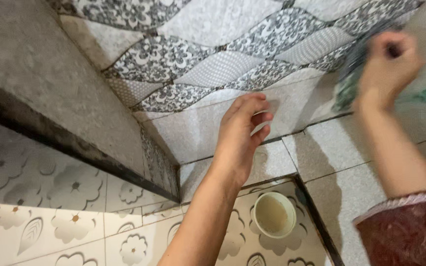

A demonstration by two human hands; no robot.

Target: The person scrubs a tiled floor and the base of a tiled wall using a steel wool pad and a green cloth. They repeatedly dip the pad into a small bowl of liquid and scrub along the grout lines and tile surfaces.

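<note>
My left hand (241, 132) hovers with its fingers loosely curled and apart, holding nothing, close to the pale speckled wall tile (301, 106). My right hand (389, 66) is raised at the upper right, blurred by motion, closed on a greenish scrubbing cloth or pad (352, 79) pressed against the tiled wall. A dark red patterned sleeve (408, 229) covers my right upper arm at the lower right.
Wavy grey floral patterned tiles (163, 59) cover the upper wall. A grey stone slab ledge (35, 83) juts out at the left. On the flower-patterned floor tiles (75, 221) stands a small cream bowl (274, 215) with cloudy liquid.
</note>
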